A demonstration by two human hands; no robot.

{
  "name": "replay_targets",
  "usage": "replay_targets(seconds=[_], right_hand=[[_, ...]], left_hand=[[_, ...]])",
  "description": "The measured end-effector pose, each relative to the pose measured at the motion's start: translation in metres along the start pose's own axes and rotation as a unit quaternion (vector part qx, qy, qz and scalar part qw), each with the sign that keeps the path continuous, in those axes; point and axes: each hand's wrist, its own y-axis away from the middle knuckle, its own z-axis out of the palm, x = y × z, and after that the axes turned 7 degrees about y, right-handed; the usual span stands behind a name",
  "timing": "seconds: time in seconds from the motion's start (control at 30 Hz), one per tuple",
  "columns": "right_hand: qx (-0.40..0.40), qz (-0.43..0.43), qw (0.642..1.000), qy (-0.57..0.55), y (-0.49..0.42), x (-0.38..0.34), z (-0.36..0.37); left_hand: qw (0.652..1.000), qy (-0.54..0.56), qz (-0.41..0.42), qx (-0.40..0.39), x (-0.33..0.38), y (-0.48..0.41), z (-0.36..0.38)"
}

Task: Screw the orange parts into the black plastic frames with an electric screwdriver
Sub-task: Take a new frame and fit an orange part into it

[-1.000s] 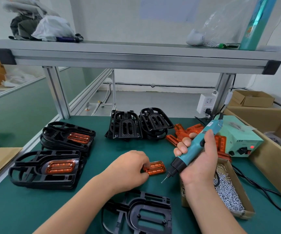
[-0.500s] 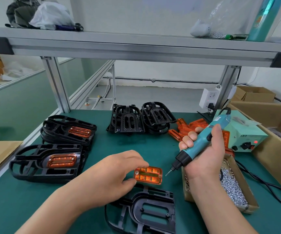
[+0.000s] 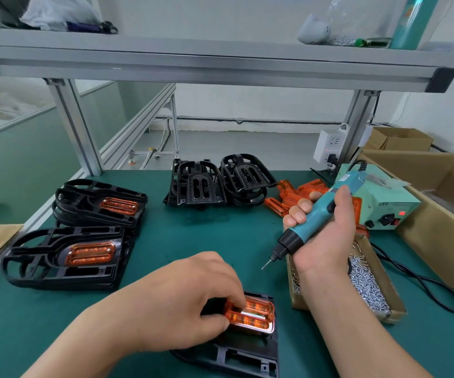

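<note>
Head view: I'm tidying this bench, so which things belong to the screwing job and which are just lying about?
Job: left hand pinching orange part on black frame; right hand gripping electric screwdriver; screw box; spare orange parts; frame stacks.
Lying about: bags on shelf; green tube; cardboard boxes.

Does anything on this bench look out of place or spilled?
Nothing spilled or damaged. The spare orange parts lie in a jumbled heap behind the right hand, and the rear black frames stand tilted; the screws sit inside their cardboard box.
</note>
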Motion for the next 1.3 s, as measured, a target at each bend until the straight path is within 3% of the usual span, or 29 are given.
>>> replay_targets(seconds=[0.23,0.67,0.9,1.2,1.3], right_hand=[[-0.022,0.020,0.999,-0.033,-0.006,0.004,-0.004],[-0.020,0.030,0.999,-0.037,-0.005,0.003,-0.001],[-0.022,0.030,0.999,-0.035,-0.004,0.004,-0.002],[-0.026,0.026,0.999,-0.032,-0.004,0.006,-0.003],[-0.030,0.020,0.999,-0.033,-0.005,0.006,-0.003]], left_hand=[[0.998,-0.056,0.021,-0.023,0.000,-0.002,0.008],[0.997,-0.062,0.021,-0.044,-0.004,-0.003,0.009],[0.998,-0.042,-0.005,-0.042,-0.002,-0.004,0.019],[0.993,-0.114,0.010,-0.008,0.000,-0.008,0.029],[0.997,-0.079,-0.002,-0.022,-0.005,-0.008,0.031]])
